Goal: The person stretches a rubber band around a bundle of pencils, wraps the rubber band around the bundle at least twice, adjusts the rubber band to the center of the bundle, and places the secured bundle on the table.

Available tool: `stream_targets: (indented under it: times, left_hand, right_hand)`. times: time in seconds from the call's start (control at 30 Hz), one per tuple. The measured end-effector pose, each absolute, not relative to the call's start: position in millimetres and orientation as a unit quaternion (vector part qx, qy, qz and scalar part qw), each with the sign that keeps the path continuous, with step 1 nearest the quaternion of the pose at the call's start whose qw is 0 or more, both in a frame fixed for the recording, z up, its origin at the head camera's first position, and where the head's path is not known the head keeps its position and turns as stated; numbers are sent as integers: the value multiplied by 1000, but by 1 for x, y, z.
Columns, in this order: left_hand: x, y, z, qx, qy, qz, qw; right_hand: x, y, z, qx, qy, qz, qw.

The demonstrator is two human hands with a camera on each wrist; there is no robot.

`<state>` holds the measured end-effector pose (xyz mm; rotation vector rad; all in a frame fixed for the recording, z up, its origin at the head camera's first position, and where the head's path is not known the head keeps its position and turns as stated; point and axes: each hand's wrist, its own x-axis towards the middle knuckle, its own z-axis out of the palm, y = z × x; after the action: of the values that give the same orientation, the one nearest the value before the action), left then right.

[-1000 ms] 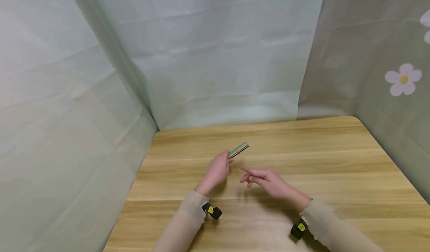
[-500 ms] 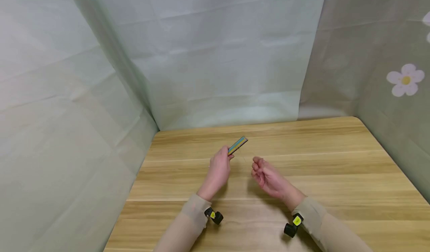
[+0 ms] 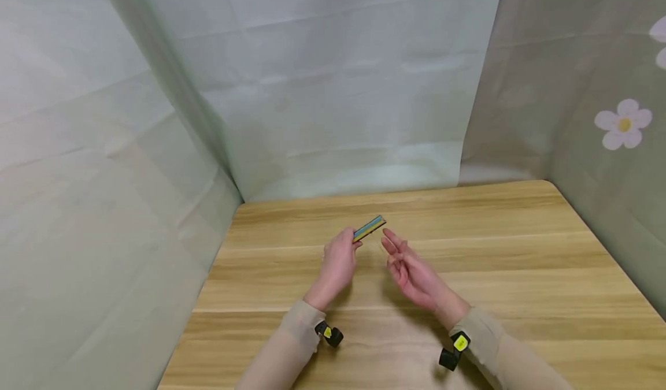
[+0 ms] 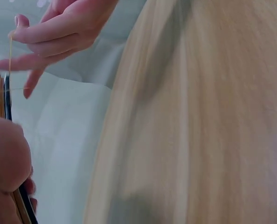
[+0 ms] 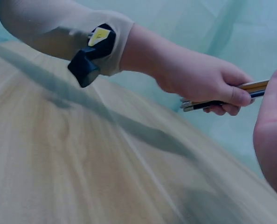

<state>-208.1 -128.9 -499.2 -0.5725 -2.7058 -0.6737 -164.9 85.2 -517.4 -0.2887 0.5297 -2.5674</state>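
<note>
My left hand (image 3: 339, 260) grips a slim bundle of pencils (image 3: 369, 228) in teal, yellow and black, held up over the table and pointing away to the right. In the right wrist view the bundle's metal-tipped ends (image 5: 189, 106) stick out behind that hand. A thin tan rubber band (image 4: 10, 53) runs from the far end of the bundle to my right hand (image 3: 416, 274), where thumb and fingertip pinch it. Another strand reaches across to a lower finger of the same hand. The other right fingers are spread close beside the pencil ends.
Both hands are over a wood-grain table (image 3: 520, 286). Pale green cloth (image 3: 338, 118) hangs behind and at the sides, with a white flower print (image 3: 624, 124) on the right. Black wrist cameras (image 3: 330, 334) sit on both sleeves.
My right hand has moved up and toward the pencil ends, its fingers curling half a second ago and now spreading. The left hand has stayed nearly in place with the pencils.
</note>
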Motion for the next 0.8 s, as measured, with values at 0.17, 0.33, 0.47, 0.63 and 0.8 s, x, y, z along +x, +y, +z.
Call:
stream_targets:
  times: [0.17, 0.33, 0.47, 0.63, 0.8]
  left_hand:
    - [-207, -134, -500, -254, -945, -164, 123]
    - [-204, -140, -503, -292, -942, -125, 108]
    - [-203, -143, -505, -314, -940, -91, 100]
    - [-204, -145, -507, -329, -938, -58, 92]
    - [-203, -145, -509, -344, -933, -34, 100]
  right_hand:
    - [-169, 89, -515, -7, 263, -935, 237]
    - [-169, 97, -519, 0, 362, -904, 228]
    - [-169, 104, -522, -27, 453, -859, 235]
    - [-170, 112, -526, -33, 507, -826, 246]
    - [-170, 112, -525, -35, 576, -782, 236]
